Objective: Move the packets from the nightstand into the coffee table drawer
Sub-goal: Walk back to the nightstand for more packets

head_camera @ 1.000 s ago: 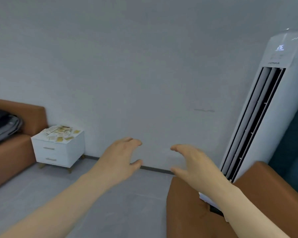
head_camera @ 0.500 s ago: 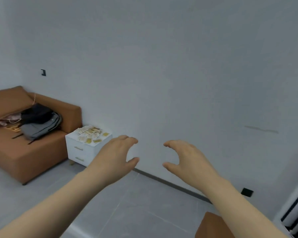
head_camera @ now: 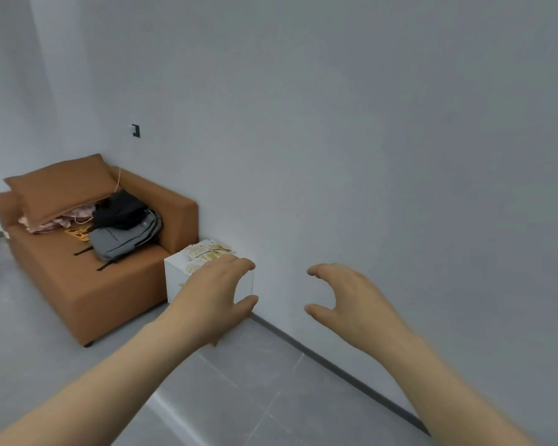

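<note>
Packets (head_camera: 207, 252): small flat sachets, white and pale yellow, piled loosely and overlapping on top of the nightstand (head_camera: 174, 278). Print is too small to read. The pile sits at about 8 o'clock from frame centre. The nightstand is a white box against the wall (head_camera: 368, 123), touching or just beside the arm of the brown sofa (head_camera: 94, 291) at its 9 o'clock.

Left hand (head_camera: 216, 297): raised in front of the nightstand, back of hand to camera, covering the near corner and part of the pile in view. Contact with either cannot be told. Fingers are loosely curved, thumb spread at 6 o'clock of them, wide gap between, nothing held.

Right hand (head_camera: 345, 304): at 3 o'clock of the left, well apart, over bare wall and floor (head_camera: 239, 397). Same claw shape mirrored, fingers and thumb pointing toward 9 o'clock, wide gap, nothing held.

Both forearms enter from the bottom edge, bare.

On the sofa seat: grey backpack (head_camera: 126, 239), black bag (head_camera: 120, 209) at its 12 o'clock, brown cushion (head_camera: 62, 188) tilted at 10 o'clock.
</note>
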A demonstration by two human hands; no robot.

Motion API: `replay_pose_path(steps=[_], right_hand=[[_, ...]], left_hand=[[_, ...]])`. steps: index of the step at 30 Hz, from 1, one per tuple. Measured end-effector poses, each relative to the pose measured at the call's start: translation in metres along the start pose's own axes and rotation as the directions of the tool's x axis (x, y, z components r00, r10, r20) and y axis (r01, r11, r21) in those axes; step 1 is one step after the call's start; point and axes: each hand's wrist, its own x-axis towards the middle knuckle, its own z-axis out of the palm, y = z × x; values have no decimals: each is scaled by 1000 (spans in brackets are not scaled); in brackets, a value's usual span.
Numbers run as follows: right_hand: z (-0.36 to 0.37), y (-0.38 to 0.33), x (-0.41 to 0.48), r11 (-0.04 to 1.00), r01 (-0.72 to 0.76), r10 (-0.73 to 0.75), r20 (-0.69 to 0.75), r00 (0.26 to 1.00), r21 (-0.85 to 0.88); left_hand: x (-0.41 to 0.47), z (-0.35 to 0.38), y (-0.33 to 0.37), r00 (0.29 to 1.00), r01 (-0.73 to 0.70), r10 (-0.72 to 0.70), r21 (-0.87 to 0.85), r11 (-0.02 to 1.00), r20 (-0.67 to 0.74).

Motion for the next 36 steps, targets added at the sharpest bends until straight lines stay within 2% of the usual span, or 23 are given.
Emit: replay_pose_path(steps=[8, 15, 24, 36], right_hand=[[54, 38, 161, 996, 58, -60, 31, 998, 62], [88, 67, 293, 991, 78, -85, 68, 994, 106], [157, 59, 450, 988, 93, -110, 148, 983, 122], [269, 15, 660, 985, -64, 30, 212, 977, 159]], left_hand=[[116, 37, -90, 997, 75, -73, 52, 996, -33], [212, 61, -164, 984, 180, -180, 108, 978, -5], [312, 98, -295, 972, 228, -232, 101, 968, 29], [455, 137, -510, 966, 188, -199, 79, 979, 164]])
